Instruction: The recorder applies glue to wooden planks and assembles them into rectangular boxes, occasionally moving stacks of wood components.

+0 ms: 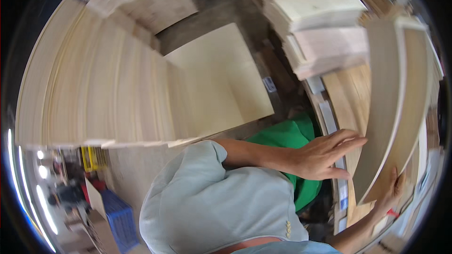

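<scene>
Two pale wooden boards stand tilted on the right, above the workbench: a greyish-tan board and a browner board, with a light edge between them. My left hand reaches across from the left, its fingers stretched out and apart. Its fingertips come up to the near face of the greyish-tan board; whether they touch it I cannot tell. Lower down, my right hand grips the browner board near its bottom end, fingers against its face. Part of that hand is hidden.
A long row of upright pale panels fills the left, ending in a broad panel. Stacked boards stand at the far right. The wooden workbench runs along my right. Green cloth lies beside it; a blue crate stands lower left.
</scene>
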`<state>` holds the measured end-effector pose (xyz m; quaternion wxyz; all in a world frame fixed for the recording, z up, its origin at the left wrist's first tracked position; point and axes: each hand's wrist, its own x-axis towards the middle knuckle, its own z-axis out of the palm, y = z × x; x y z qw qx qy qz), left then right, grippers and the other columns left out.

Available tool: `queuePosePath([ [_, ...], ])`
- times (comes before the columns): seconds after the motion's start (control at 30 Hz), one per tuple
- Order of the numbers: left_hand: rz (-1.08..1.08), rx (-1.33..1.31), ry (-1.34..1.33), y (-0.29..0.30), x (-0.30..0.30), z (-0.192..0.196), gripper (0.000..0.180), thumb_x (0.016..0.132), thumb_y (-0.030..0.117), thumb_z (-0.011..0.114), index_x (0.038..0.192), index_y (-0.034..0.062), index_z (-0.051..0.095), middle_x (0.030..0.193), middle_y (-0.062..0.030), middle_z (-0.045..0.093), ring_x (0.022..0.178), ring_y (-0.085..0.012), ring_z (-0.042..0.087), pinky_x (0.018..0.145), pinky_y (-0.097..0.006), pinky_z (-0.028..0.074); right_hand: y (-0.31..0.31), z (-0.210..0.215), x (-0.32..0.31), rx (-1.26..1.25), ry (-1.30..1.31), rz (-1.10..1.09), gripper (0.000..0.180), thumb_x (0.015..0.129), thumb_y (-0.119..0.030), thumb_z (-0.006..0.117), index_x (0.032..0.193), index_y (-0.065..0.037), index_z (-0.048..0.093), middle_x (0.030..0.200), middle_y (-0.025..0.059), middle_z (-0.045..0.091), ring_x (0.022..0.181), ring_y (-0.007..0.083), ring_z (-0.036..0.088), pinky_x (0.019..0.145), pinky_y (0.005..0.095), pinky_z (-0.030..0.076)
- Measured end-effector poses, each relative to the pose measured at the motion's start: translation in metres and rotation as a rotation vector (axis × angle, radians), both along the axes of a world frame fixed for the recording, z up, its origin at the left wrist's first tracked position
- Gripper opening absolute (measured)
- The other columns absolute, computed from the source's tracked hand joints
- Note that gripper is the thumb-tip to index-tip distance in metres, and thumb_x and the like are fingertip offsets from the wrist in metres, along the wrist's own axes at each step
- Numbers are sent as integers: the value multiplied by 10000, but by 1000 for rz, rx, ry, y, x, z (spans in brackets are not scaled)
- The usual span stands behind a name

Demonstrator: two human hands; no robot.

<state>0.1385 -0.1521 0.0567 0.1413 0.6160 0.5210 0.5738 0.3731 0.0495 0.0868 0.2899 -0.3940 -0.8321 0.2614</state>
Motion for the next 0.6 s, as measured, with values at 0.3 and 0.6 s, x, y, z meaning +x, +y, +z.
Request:
queuePosePath([
  [0.3, 1315, 158, 362, -92, -115, 134, 358, 812, 56, 587, 1158, 3, 513, 1033, -173, 616, 845, -245, 629, 699, -341, 501, -149, 84, -269, 223, 565, 629, 417, 892, -85, 600, 1290, 3, 512, 1257, 178, 574, 1133, 288, 573, 944, 342, 441],
  [0.6, 1673, -19, 552, -161, -115, 195, 355, 835, 152, 514, 1163, 37, 582, 843, -196, 669, 759, -296, 670, 707, -362, 510, -196, 92, -286, 171, 631, 1142, 564, 850, -148, 638, 1352, -14, 417, 1349, 217, 451, 1237, 371, 449, 1008, 403, 397],
])
